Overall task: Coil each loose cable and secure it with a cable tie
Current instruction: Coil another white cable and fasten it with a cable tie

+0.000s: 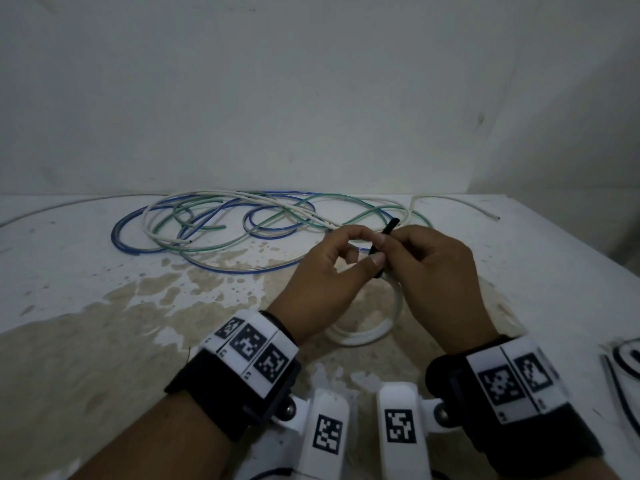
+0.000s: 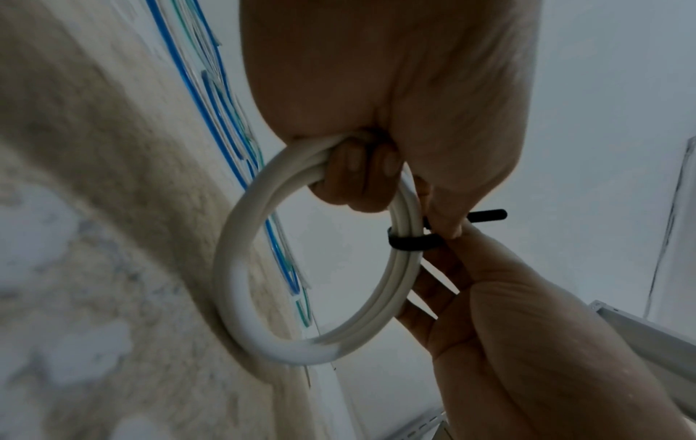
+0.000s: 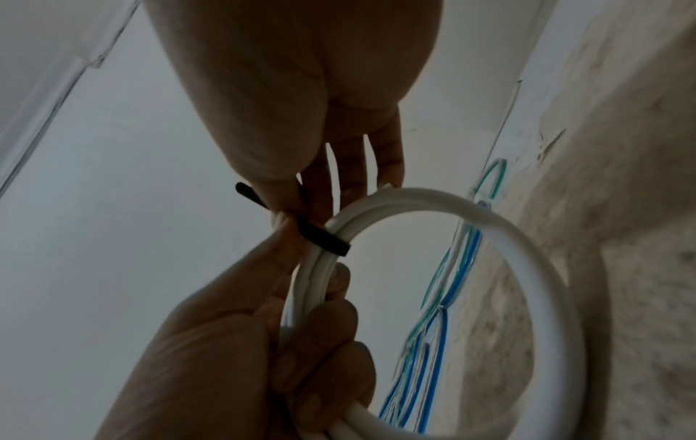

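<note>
Two hands on one white coil (image 2: 241,282), held just above the stained table (image 1: 104,306) in front of you. Your left hand (image 1: 329,271) has its lower fingers curled round the bundled turns, a firm grip, while thumb and forefinger meet at the black cable tie (image 2: 412,241). Your right hand (image 1: 436,271) pinches the tie from the other side, its remaining fingers (image 3: 388,160) extended behind the coil. The tie is looped round the white turns, and its free tail sticks out past your fingertips, pointing up and away from you in the head view. The coil's low edge is at the table. Farther back lie loose cables, blue (image 1: 121,233), green (image 1: 194,225) and white (image 1: 450,199), tangled in wide loops.
</note>
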`<action>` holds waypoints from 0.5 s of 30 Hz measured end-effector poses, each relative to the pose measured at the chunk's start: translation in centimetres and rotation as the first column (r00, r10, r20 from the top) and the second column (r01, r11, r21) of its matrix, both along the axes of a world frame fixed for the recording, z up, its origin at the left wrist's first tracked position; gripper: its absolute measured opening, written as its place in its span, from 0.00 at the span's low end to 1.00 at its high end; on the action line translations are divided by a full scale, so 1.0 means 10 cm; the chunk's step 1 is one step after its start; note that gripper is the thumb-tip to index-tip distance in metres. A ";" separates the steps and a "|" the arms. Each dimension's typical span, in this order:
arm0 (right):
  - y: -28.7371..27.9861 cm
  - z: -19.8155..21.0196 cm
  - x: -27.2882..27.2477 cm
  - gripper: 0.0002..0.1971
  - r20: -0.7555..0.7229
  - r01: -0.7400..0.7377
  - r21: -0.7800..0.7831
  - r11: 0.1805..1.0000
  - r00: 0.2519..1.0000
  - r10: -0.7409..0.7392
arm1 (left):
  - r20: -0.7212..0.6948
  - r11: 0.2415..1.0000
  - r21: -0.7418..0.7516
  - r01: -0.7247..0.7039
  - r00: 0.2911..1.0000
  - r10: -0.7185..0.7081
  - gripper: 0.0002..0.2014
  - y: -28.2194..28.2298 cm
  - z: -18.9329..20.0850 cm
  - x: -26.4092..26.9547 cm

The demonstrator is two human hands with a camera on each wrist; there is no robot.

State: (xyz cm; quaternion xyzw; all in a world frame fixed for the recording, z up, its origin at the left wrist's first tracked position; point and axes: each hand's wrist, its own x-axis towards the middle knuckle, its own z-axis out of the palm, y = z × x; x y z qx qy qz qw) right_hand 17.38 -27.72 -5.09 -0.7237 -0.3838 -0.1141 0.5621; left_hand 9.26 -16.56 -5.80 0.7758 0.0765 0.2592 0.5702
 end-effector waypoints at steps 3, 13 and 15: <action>-0.01 0.00 0.00 0.10 0.092 0.001 -0.022 1.000 0.996 0.001 | 0.028 1.000 -0.004 -0.008 1.000 0.008 0.08 0.01 -0.01 0.01; -0.04 0.08 -0.03 0.05 0.385 0.051 0.175 0.983 0.916 -0.116 | 0.085 0.994 -0.092 -0.056 0.994 0.064 0.09 0.01 0.02 0.02; -0.04 0.11 -0.05 0.05 0.388 0.056 0.197 0.979 0.912 -0.131 | 0.080 0.993 -0.106 -0.043 0.995 0.052 0.09 0.01 0.03 0.01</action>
